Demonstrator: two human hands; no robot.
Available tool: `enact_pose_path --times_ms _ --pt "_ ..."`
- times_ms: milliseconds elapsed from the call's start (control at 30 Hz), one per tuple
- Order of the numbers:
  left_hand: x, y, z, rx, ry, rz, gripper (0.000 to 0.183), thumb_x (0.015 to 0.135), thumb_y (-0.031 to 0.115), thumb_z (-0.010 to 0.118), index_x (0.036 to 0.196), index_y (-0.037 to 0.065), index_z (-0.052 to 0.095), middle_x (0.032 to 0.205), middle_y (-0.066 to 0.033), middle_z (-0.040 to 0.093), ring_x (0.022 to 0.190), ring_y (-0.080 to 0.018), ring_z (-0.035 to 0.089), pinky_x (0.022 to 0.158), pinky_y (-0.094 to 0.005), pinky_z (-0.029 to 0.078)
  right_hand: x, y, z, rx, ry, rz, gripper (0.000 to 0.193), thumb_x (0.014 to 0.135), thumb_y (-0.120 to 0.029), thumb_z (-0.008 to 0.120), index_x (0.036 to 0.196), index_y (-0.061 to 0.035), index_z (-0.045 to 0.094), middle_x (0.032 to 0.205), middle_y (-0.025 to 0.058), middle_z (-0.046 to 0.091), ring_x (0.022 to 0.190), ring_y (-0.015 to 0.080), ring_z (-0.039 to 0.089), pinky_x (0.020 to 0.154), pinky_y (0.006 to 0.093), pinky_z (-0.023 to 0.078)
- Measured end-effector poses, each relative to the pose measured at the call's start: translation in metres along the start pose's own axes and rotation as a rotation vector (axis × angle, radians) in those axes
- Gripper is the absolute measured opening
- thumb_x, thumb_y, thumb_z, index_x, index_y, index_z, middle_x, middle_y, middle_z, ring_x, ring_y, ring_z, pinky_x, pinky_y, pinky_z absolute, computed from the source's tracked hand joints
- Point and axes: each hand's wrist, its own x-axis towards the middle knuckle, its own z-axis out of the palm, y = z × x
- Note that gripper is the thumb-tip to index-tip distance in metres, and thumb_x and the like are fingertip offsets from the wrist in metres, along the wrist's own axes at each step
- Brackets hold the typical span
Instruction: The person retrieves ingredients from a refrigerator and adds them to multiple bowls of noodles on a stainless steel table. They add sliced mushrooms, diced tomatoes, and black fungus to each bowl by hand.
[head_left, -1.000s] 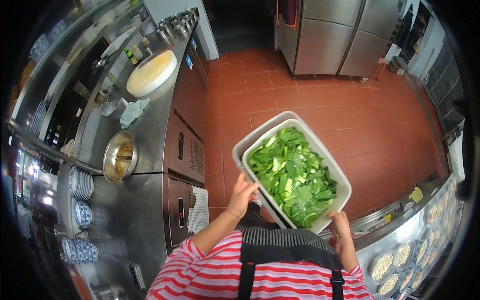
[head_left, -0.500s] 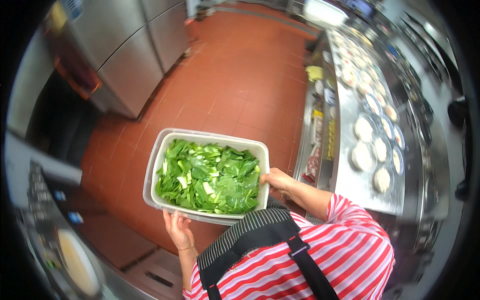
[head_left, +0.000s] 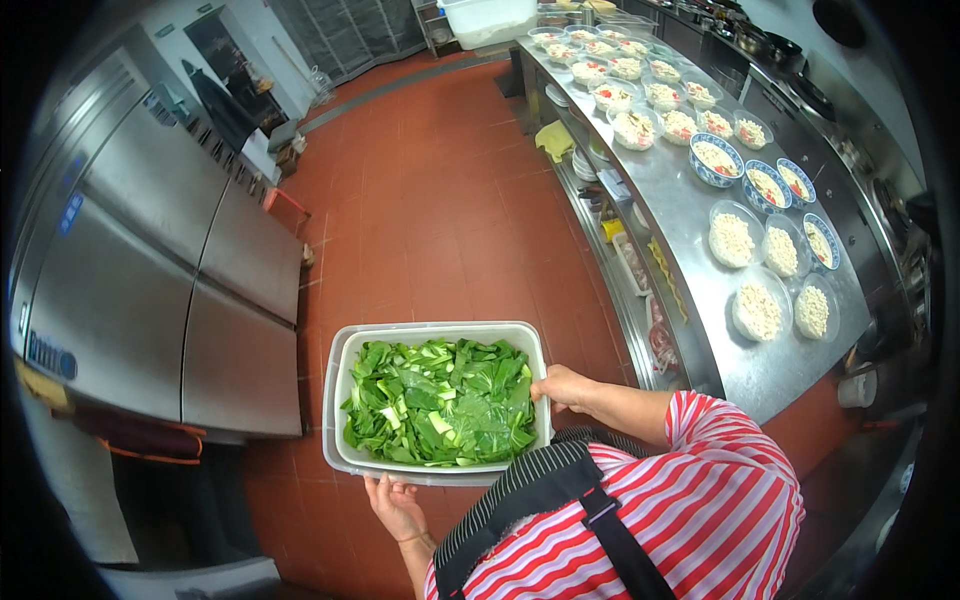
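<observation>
White rectangular tub (head_left: 345, 400) full of chopped leafy greens (head_left: 438, 400), nested inside a second, clearer tub whose rim shows along the left and near edges. Held level in the air over the red tile floor (head_left: 440, 200), just in front of the person's chest, roughly centre-low in the view.

Left hand (head_left: 397, 508) grips the near long edge from underneath, fingers curled under the rim, thumb side up. Right hand (head_left: 563, 388) clamps the right short end, fingers wrapped over the rim. Both hands closed on the tub, nothing else in them.

Person wears a red-and-white striped shirt (head_left: 700, 500) with a dark striped apron (head_left: 520, 490), strap running over the shoulder.

To the right: long steel counter (head_left: 690, 215) running away from the person, well apart from the tub. On it, rows of bowls (head_left: 733, 238) with pale chopped filling; several blue-and-white patterned ones further along, more bowls toward the far end. A shelf under the counter edge holds small items, too small to tell; a yellow cloth (head_left: 555, 140) sits near it.

To the left: large steel fridge (head_left: 150, 280) with double doors, near the tub's left edge but not touching. A big white bin (head_left: 490, 18) sits at the far end of the counter.
</observation>
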Motion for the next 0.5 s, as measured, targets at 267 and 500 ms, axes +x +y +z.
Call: enact_pose_path --times_ms 267,500 --pt "0.220 0.014 0.115 0.051 -0.130 -0.070 0.043 0.082 0.015 0.051 0.122 0.010 0.037 0.084 0.0014 0.051 0.064 -0.0063 0.047 0.052 -0.0216 0.039 0.156 -0.139 -0.031 0.088 0.072 0.022 0.031 0.068 -0.009 0.057 0.096 0.0049 0.056 0.083 0.0138 0.060 0.071 0.0242 0.060 0.058 0.0393 0.051" --pt "0.490 0.060 0.246 0.031 -0.303 -0.168 0.054 0.081 0.014 0.055 0.129 0.010 0.032 0.083 0.0028 0.051 0.068 -0.0064 0.048 0.051 -0.0209 0.040 0.332 -0.311 -0.037 0.142 0.204 -0.011 0.034 0.071 -0.014 0.055 0.101 0.0011 0.058 0.092 0.0125 0.062 0.082 0.0242 0.061 0.068 0.0388 0.052"
